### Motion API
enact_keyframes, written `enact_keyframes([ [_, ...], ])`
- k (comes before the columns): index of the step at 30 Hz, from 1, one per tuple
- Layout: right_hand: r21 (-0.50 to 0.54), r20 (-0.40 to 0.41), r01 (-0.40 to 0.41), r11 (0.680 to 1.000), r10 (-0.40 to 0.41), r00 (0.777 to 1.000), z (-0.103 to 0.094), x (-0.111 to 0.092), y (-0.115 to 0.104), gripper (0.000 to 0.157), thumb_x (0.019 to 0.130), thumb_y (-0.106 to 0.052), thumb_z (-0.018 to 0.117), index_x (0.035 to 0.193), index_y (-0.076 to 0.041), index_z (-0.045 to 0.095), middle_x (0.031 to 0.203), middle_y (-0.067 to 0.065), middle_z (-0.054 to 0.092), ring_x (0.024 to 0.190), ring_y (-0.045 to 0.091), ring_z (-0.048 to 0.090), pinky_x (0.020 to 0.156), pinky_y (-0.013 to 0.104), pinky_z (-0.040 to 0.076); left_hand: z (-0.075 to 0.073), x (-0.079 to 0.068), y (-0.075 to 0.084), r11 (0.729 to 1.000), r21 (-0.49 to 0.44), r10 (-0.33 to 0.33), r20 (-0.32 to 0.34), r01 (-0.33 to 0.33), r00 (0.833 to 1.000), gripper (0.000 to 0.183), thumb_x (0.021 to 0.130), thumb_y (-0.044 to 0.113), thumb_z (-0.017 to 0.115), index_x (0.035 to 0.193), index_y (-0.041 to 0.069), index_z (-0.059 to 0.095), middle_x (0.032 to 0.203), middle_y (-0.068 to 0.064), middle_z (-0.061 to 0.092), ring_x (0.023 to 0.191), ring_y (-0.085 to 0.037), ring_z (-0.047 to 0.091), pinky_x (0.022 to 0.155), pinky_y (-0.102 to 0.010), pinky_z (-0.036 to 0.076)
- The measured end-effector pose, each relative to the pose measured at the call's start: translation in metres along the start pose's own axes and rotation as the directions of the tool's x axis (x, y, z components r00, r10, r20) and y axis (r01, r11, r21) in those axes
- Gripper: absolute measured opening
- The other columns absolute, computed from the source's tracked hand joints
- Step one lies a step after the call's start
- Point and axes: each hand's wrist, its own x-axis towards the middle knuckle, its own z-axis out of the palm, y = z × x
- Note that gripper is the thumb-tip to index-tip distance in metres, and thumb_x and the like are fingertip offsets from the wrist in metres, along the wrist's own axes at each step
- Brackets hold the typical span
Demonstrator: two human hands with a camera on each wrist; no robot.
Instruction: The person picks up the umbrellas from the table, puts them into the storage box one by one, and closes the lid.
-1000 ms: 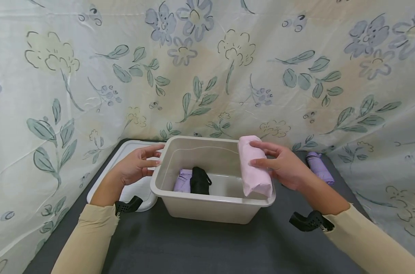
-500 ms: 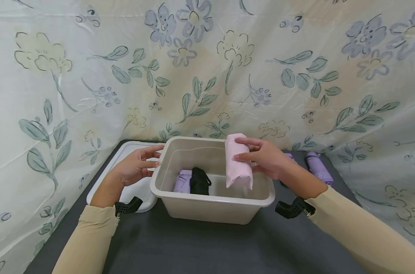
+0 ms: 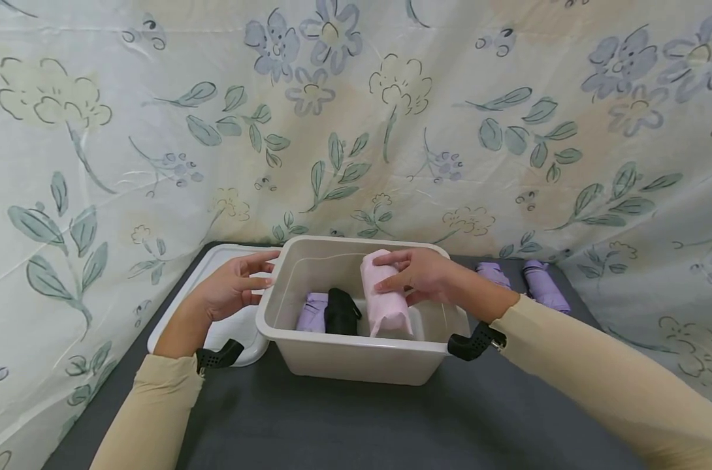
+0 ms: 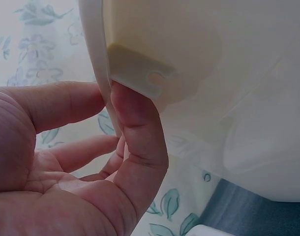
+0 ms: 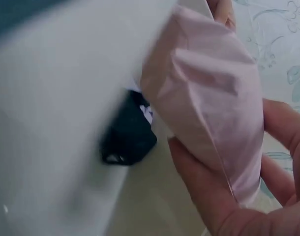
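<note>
A pink rolled cloth bundle (image 3: 385, 297) is held in my right hand (image 3: 423, 274), with thumb and fingers on either side of it. It hangs tilted inside the beige plastic tub (image 3: 356, 359), right of the middle; whether it touches the bottom is hidden. My left hand (image 3: 232, 287) grips the tub's left rim; in the left wrist view one finger hooks under the lip. At the tub's left end lie a folded lilac bundle (image 3: 313, 313) and, against it, a black bundle (image 3: 341, 312) with a small loop. The right wrist view shows the pink bundle (image 5: 209, 98) up close, creased at its end.
Behind the left forearm a white lid (image 3: 238, 333) lies flat, partly under the tub's left side. Two lilac rolls, a nearer one (image 3: 493, 274) and a farther one (image 3: 545, 286), lie right of the tub on the dark table (image 3: 332, 424). A floral curtain hangs behind.
My right hand has carried the pink bundle leftward from over the tub's right rim and lowered it into the tub. Another lilac roll has come into sight behind the right arm. My left hand stays.
</note>
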Motion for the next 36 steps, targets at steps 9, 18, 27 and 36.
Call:
enact_keyframes([
  [9,-0.058,0.052,-0.047,0.997,0.050,0.997,0.000,0.016,-0.009,0.062,0.087,-0.020,0.083,0.144,-0.020,0.060,0.143,0.017,0.050,0.105,0.030,0.063,0.083,0.040,0.063,0.002,0.000,0.000,1.000,-0.009,0.005,-0.005,-0.005,1.000,0.068,0.099,0.004,0.061,0.160,0.007,0.032,0.129,-0.008,0.053,0.106,-0.014,0.068,0.083,-0.030,0.060],
  [18,-0.100,0.114,-0.073,0.992,0.085,0.990,0.012,0.035,-0.008,0.059,0.087,-0.013,0.082,0.143,-0.017,0.061,0.142,0.017,0.053,0.098,0.027,0.066,0.082,0.039,0.063,0.003,0.000,0.001,1.000,-0.026,0.003,-0.010,-0.003,1.000,0.069,0.098,0.000,0.060,0.160,0.005,0.031,0.128,-0.007,0.054,0.103,-0.013,0.069,0.081,-0.029,0.060],
  [27,-0.141,0.103,-0.075,0.987,0.090,0.991,0.028,0.055,-0.010,0.056,0.082,-0.016,0.087,0.134,-0.015,0.068,0.131,0.018,0.062,0.089,0.028,0.072,0.078,0.042,0.064,0.000,0.001,0.003,0.999,-0.032,0.010,-0.006,-0.010,1.000,0.068,0.099,0.000,0.060,0.160,0.004,0.031,0.127,-0.007,0.054,0.105,-0.013,0.069,0.082,-0.029,0.060],
  [36,-0.115,0.086,-0.081,0.990,0.091,0.992,0.040,0.070,-0.003,0.056,0.080,-0.013,0.088,0.132,-0.011,0.068,0.123,0.017,0.067,0.086,0.027,0.073,0.076,0.042,0.064,0.000,0.004,0.004,0.999,-0.039,0.003,0.004,-0.003,1.000,0.068,0.099,0.001,0.060,0.160,0.004,0.031,0.126,-0.008,0.053,0.101,-0.013,0.069,0.081,-0.029,0.061],
])
